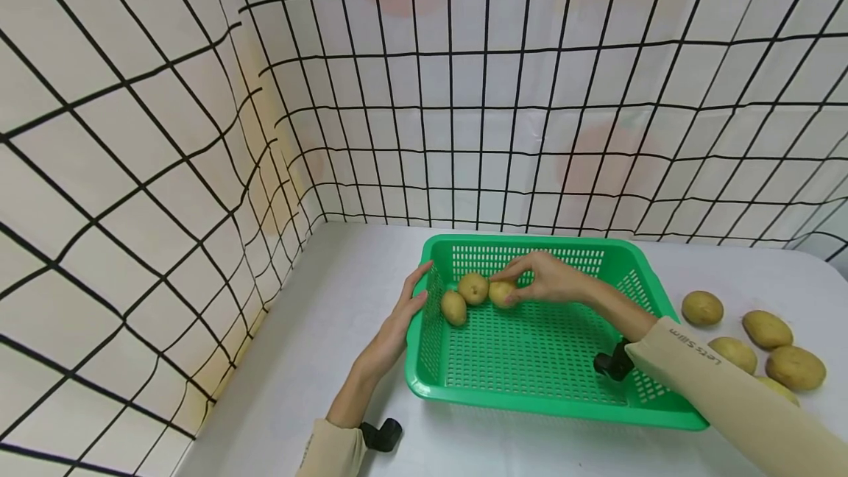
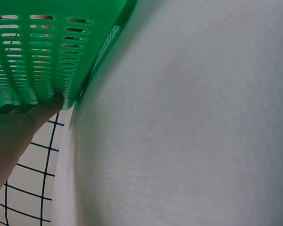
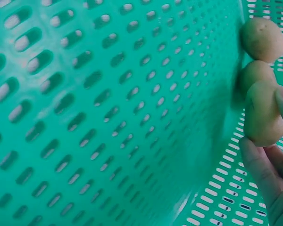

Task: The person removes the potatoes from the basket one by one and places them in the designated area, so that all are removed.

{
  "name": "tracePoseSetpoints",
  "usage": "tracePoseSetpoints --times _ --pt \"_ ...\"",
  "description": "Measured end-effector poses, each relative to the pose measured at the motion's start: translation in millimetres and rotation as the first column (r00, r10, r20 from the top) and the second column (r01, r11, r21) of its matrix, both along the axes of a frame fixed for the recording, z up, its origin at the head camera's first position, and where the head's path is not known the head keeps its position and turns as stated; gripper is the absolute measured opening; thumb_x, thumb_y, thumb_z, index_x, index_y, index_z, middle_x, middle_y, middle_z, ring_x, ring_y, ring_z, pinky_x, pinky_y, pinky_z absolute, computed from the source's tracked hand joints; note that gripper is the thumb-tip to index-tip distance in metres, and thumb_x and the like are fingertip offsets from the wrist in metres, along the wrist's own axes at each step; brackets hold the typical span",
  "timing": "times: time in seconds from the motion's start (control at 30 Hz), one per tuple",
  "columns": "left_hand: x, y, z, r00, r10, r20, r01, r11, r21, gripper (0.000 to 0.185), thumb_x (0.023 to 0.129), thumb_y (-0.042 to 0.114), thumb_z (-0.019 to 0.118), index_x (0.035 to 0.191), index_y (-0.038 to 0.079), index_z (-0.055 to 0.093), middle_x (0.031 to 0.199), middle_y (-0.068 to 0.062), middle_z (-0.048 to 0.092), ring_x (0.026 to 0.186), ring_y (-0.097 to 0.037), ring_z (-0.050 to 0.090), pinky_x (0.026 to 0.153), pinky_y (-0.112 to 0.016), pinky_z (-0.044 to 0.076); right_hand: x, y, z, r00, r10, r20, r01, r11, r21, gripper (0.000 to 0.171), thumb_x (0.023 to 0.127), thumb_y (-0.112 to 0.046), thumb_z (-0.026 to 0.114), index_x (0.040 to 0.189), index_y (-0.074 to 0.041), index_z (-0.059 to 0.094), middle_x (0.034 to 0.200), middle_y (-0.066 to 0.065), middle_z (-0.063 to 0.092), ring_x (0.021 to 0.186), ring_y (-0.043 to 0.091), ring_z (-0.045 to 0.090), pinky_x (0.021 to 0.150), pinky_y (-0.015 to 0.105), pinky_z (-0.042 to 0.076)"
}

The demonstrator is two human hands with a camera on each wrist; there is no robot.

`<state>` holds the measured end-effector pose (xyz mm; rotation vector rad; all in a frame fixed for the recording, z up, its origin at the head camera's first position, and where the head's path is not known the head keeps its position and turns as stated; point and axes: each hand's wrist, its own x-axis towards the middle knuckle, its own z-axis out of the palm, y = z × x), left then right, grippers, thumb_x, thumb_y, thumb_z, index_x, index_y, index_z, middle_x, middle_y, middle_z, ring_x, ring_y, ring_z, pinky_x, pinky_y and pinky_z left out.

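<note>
My right hand (image 1: 553,278) is inside the green plastic basket (image 1: 556,409), pinching a potato (image 1: 501,294) between thumb and fingers. In the right wrist view the held potato (image 3: 264,115) overlaps two other potatoes in a row along the basket. A round potato (image 1: 473,288) and a second potato (image 1: 453,308) rest beside it near the basket's left wall. My left hand (image 1: 391,330) lies along the basket's left side, its fairly straight fingers at the rim. The left wrist view shows a finger (image 2: 47,107) of that hand against the slotted outer wall.
Several loose potatoes (image 1: 795,368) lie on the white table (image 1: 305,330) right of the basket, partly behind my right sleeve (image 1: 735,381). Black netting (image 1: 450,105) over white sheeting stands behind the table and along its left.
</note>
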<state>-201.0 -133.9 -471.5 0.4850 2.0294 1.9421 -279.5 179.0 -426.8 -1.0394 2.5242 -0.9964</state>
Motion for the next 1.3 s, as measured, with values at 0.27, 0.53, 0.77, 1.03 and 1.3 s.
tracePoseSetpoints --times 0.27,0.53,0.77,1.03,1.3 --pt "-0.3 0.1 -0.1 1.000 -0.001 -0.004 0.001 1.000 -0.002 0.049 0.112 0.050 0.029 0.159 0.052 0.015 0.173 0.006 0.005 0.157 -0.034 0.022 0.118 -0.061 0.036 -1.2 3.7 6.9 1.000 -0.016 0.009 0.016 0.998 -0.054 0.044 0.085 -0.017 0.085 0.126 -0.005 0.074 0.126 0.012 0.074 0.129 0.041 0.060 0.108 0.062 0.048" --pt "0.3 0.2 -0.8 1.000 0.001 0.002 -0.001 1.000 0.000 0.049 0.112 0.050 0.029 0.159 0.052 0.016 0.173 0.007 0.005 0.157 -0.032 0.020 0.118 -0.061 0.036 -1.6 4.8 7.6 1.000 -0.009 -0.027 0.007 0.998 -0.066 0.042 0.086 -0.019 0.084 0.125 -0.005 0.075 0.126 0.011 0.075 0.121 0.036 0.065 0.102 0.058 0.053" --pt "-0.6 0.2 -0.9 1.000 -0.002 -0.006 0.002 1.000 0.004 0.049 0.112 0.050 0.028 0.159 0.052 0.015 0.172 0.006 0.005 0.156 -0.033 0.023 0.117 -0.060 0.038 -0.8 8.2 14.0 0.999 -0.016 -0.040 0.013 0.998 -0.067 0.041 0.087 -0.020 0.083 0.126 -0.009 0.075 0.130 0.011 0.072 0.127 0.039 0.061 0.102 0.060 0.052" --pt "0.5 0.3 -0.3 1.000 -0.005 -0.009 0.005 1.000 0.007 0.049 0.112 0.048 0.028 0.159 0.052 0.015 0.173 0.006 0.005 0.156 -0.033 0.023 0.116 -0.060 0.040 4.1 12.7 30.7 0.997 -0.076 -0.020 0.074 0.993 -0.086 0.043 0.086 -0.024 0.085 0.127 -0.016 0.075 0.133 0.007 0.072 0.129 0.036 0.061 0.104 0.059 0.051" --pt "0.6 0.5 1.1 1.000 -0.005 -0.013 0.005 1.000 0.007 0.048 0.112 0.047 0.028 0.159 0.052 0.015 0.172 0.006 0.006 0.154 -0.033 0.026 0.114 -0.058 0.041 13.6 17.8 46.4 0.995 -0.093 0.038 0.098 0.983 -0.155 0.045 0.086 -0.022 0.084 0.130 -0.017 0.074 0.137 0.010 0.069 0.125 0.026 0.063 0.084 0.027 0.060"
